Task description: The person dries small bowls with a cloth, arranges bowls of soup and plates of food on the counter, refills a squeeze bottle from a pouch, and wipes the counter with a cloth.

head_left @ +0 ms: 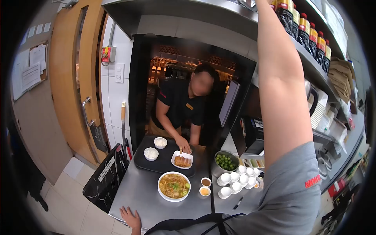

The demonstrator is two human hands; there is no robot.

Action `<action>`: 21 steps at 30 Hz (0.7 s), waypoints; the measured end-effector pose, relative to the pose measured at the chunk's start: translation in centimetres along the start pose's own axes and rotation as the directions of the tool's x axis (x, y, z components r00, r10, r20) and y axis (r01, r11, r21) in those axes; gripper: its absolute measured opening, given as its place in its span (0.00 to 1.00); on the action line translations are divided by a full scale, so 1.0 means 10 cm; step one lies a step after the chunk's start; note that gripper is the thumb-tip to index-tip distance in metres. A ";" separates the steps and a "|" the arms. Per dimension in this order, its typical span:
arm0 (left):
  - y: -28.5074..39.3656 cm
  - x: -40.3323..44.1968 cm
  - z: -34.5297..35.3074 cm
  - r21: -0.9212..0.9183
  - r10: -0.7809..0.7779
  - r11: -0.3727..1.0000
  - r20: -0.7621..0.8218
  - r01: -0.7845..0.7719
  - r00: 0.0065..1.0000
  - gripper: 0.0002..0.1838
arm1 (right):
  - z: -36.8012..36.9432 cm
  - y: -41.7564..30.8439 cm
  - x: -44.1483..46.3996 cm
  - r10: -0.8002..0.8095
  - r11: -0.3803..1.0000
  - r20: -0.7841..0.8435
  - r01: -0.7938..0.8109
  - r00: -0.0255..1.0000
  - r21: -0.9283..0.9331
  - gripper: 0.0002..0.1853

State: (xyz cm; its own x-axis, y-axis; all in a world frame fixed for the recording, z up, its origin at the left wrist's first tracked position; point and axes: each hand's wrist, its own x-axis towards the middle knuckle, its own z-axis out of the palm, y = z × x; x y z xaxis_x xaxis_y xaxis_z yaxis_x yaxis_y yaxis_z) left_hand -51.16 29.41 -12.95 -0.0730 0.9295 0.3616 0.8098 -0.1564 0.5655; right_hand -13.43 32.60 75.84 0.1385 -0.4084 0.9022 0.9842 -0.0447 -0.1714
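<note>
My left hand (130, 218) lies spread on the corner of the steel counter (137, 196), holding nothing. My right arm (284, 86) is raised high toward the overhead shelf (231, 8), and its hand is cut off by the top edge. In front of me stands a large white bowl of noodle soup (174, 186) with green garnish. Right of it are two small sauce cups, one brown (206, 181) and one orange (205, 191). Behind the bowl, a black tray (166, 164) carries two rice bowls (150, 154) and a white dish of sliced food (182, 159).
Across the counter, a co-worker (182, 102) in black reaches to the white dish. A metal pot of green citrus (225, 160), several white cups (235, 182) and a black pen (237, 203) are at the right. Sauce bottles (303, 29) line the shelf. A wooden door (74, 78) stands left.
</note>
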 end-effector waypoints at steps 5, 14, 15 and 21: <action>0.10 0.01 -0.10 -0.033 -0.035 0.999 -0.023 0.035 0.999 0.22 | 1.09 0.72 0.26 -0.026 0.968 0.433 0.131 0.901 -0.216 0.24; 0.02 0.05 -0.01 0.107 0.127 0.987 -0.056 -0.121 0.990 0.21 | 0.64 0.65 0.26 -0.183 0.881 0.173 0.240 0.968 -0.408 0.17; 0.04 0.06 -0.04 0.081 0.129 0.989 -0.066 -0.123 0.989 0.21 | 0.61 0.67 0.27 -0.185 0.889 0.140 0.226 0.973 -0.397 0.16; 0.09 0.04 -0.03 0.009 0.011 1.000 -0.045 -0.010 0.999 0.21 | 0.45 0.74 0.39 -0.195 0.943 -0.077 0.165 0.978 -0.287 0.13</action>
State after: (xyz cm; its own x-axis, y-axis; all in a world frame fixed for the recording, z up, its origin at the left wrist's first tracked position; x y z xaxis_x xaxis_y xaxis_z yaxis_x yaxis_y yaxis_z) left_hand -50.63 29.59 -12.07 -0.0906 0.9118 0.4005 0.8158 -0.1628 0.5550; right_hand -5.10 34.78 79.83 -0.0649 -0.4611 0.8850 0.9198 -0.3715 -0.1261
